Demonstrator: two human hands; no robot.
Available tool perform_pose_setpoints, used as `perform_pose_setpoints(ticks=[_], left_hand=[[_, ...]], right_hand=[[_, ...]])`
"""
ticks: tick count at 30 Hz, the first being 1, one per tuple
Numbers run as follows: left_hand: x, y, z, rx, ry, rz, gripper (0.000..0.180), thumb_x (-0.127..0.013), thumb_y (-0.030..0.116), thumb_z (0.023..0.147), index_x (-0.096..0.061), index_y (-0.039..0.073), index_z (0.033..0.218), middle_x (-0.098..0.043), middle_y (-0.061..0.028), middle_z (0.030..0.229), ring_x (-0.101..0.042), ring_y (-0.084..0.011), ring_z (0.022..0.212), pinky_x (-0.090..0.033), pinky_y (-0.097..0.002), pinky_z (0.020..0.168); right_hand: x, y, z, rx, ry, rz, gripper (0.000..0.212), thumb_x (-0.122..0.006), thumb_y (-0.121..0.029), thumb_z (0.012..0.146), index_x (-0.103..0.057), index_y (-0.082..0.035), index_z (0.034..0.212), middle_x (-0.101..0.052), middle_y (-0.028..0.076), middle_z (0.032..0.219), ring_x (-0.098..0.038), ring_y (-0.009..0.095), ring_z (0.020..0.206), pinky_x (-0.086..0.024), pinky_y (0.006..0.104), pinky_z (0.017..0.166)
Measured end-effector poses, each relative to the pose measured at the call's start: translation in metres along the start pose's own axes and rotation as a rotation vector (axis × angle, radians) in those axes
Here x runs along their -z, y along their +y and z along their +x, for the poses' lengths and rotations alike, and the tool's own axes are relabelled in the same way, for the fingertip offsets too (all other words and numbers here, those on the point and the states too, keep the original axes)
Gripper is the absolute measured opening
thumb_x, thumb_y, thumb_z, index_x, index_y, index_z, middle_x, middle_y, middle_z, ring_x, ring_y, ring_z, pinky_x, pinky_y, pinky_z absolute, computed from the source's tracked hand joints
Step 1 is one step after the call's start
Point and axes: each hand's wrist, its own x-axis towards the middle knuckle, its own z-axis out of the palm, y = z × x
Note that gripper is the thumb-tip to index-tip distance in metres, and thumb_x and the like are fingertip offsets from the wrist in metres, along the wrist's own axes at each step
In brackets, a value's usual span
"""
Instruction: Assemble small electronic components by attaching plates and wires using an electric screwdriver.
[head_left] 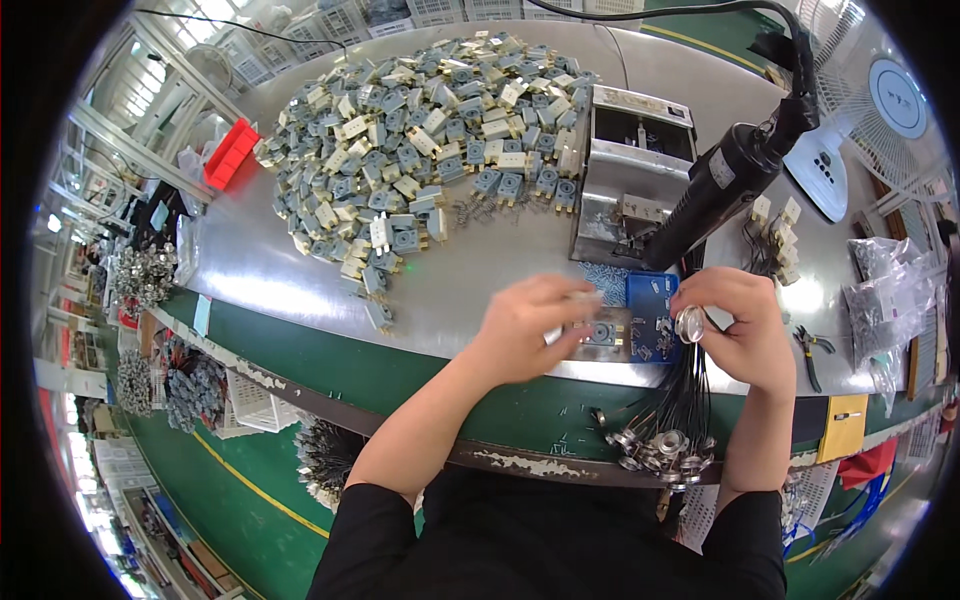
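Observation:
My left hand [528, 328] hovers over a grey plug housing with brass pins [603, 333], fingers curled and blurred by motion. Something pale shows at its fingertips, too smeared to name. In my right hand [745, 325] is a round silver metal cap with a black wire [690, 324], gripped between thumb and fingers. Just left of that hand lies a blue tray [650, 287] with small metal parts. Below, a bundle of black wires [686, 385] hangs over the table edge, ending in several round metal caps [668, 447].
A large heap of grey and cream plug housings [430, 130] covers the far left table. A metal fixture [632, 180] and a black cylindrical tool [712, 190] stand ahead. Rightward are a white fan [897, 98], pliers [811, 355] and plastic bags [890, 300]. A red bin [231, 154] sits far left.

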Motion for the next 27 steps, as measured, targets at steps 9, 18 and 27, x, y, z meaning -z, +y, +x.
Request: perform_pose_setpoints(ticks=[9,18,27], left_hand=[[0.021,-0.065,0.029,0.547,0.1,0.412,0.024,-0.078,0.024,0.088,-0.078,0.005,0.103,-0.076,-0.0143,0.096,-0.074,-0.0324,0.084,-0.058,-0.0424,0.076],[0.02,-0.09,0.048,0.658,-0.168,0.55,0.028,-0.076,0.027,0.092,-0.073,0.0,0.089,-0.075,-0.0209,0.09,-0.075,-0.035,0.082,-0.06,-0.045,0.076],[0.045,-0.043,0.021,0.572,0.004,-1.081,0.018,-0.069,0.01,0.103,-0.063,-0.002,0.115,-0.076,-0.0139,0.104,-0.076,-0.0206,0.087,-0.06,-0.0296,0.071]], right_hand=[[-0.001,-0.003,-0.005,0.042,-0.031,0.037,0.019,-0.069,0.001,0.073,-0.078,0.0,0.09,-0.075,0.013,0.092,-0.074,0.027,0.083,-0.058,0.0343,0.075],[-0.001,-0.016,-0.007,0.042,-0.012,0.023,0.019,-0.067,0.002,0.074,-0.077,0.001,0.09,-0.074,0.013,0.093,-0.074,0.028,0.082,-0.059,0.0351,0.074],[0.002,0.001,-0.006,0.069,-0.254,0.118,0.017,-0.065,0.003,0.073,-0.074,0.006,0.088,-0.073,0.015,0.088,-0.07,0.026,0.071,-0.056,0.0352,0.065]])
